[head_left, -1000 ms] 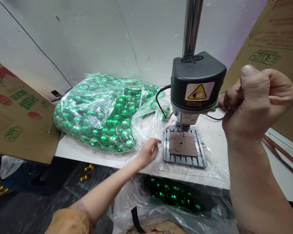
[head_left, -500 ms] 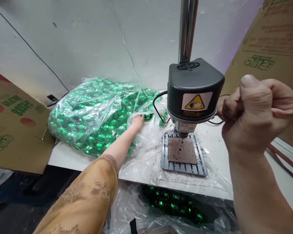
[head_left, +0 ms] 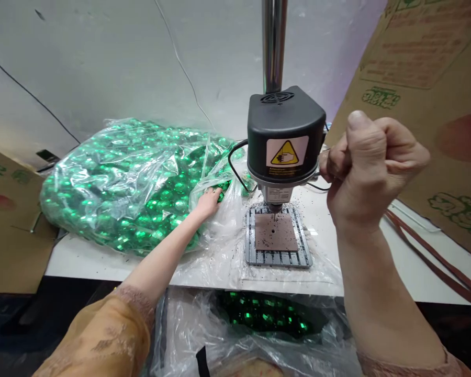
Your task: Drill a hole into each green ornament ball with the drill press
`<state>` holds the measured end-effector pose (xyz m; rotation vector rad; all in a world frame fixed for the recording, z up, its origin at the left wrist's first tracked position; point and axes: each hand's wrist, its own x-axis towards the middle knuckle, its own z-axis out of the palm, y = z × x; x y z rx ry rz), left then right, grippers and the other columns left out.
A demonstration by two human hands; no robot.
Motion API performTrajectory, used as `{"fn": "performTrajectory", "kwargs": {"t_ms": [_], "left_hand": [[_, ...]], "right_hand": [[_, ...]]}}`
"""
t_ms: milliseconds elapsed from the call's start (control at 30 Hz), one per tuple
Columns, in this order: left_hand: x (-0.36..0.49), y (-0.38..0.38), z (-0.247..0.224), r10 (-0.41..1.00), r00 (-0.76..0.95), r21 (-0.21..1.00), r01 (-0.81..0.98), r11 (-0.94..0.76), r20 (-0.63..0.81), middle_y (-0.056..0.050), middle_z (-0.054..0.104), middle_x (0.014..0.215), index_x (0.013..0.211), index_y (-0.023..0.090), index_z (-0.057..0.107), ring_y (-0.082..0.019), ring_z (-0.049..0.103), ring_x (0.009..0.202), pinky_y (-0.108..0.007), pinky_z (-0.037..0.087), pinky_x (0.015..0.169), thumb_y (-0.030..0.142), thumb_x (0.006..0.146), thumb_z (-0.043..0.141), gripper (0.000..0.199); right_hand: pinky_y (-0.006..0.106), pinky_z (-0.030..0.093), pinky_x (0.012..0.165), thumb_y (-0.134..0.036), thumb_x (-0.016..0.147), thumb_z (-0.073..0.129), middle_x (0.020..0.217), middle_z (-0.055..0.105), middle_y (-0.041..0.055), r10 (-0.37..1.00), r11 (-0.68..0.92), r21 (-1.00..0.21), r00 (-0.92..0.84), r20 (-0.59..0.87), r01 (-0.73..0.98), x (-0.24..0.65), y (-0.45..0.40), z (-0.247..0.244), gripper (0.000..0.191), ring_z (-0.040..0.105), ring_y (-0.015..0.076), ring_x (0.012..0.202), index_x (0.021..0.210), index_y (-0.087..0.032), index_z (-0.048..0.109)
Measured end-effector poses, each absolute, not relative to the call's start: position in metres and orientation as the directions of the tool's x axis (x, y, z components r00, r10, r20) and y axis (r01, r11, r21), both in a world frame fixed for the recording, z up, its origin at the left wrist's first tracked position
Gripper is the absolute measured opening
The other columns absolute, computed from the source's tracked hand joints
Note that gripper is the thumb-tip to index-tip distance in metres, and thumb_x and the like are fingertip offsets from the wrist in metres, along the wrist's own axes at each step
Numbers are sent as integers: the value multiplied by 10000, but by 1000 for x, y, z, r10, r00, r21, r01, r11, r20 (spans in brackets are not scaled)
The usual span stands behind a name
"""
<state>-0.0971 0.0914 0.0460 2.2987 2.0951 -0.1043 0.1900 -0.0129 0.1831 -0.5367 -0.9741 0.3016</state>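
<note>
My left hand reaches into the mouth of a clear plastic bag full of shiny green faceted balls. Its fingers close around a green ball, partly covered by the plastic. My right hand makes a fist at the right side of a small black drill press, on its feed handle; the fist hides most of that handle. Beneath the drill bit, a brown square board with a dark hole lies on the slotted metal base.
Dark shavings are scattered around the base on the white table. Below the table edge, another plastic bag holds more green balls. Cardboard boxes stand left and right. A brown strap lies at the right.
The view has shifted, so the machine and bag sit farther left. My left hand has drawn slightly back at the bag's mouth, and a green ball shows at its fingers. My right fist stays beside the drill press.
</note>
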Motion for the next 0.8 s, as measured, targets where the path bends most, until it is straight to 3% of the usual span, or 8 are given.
{"fn": "performTrajectory", "kwargs": {"t_ms": [200,433,667,800], "left_hand": [[-104,60,43,987,148,98,983,-153,56,-149,534,1365,1540,240,526,-289,704,1078,-390,563,995,230,990,559,551],[-106,32,18,980,194,72,978,-196,34,-146,521,1350,1545,238,529,-281,706,1054,-406,579,986,122,950,521,607],[-109,35,5,984,144,184,970,-161,104,-124,498,1253,1435,224,616,-257,700,982,-412,591,971,154,959,553,485],[-112,40,-9,964,169,214,953,-213,205,-126,505,1216,1373,201,646,-293,665,1073,-444,578,1007,117,922,575,464]], "right_hand": [[296,246,375,-290,889,715,434,322,-86,479,828,-561,531,699,-8,192,-10,183,480,323,67,375,553,-235,376],[335,224,378,-258,882,686,446,375,-77,463,836,-548,560,687,-19,190,-11,184,451,329,89,368,551,-255,379],[299,247,412,-254,909,651,461,375,-90,443,835,-547,530,723,48,191,-13,184,444,337,50,391,569,-236,366],[298,284,465,-262,920,640,519,419,-87,477,799,-598,541,693,61,191,-15,184,383,376,32,435,609,-229,418]]}}
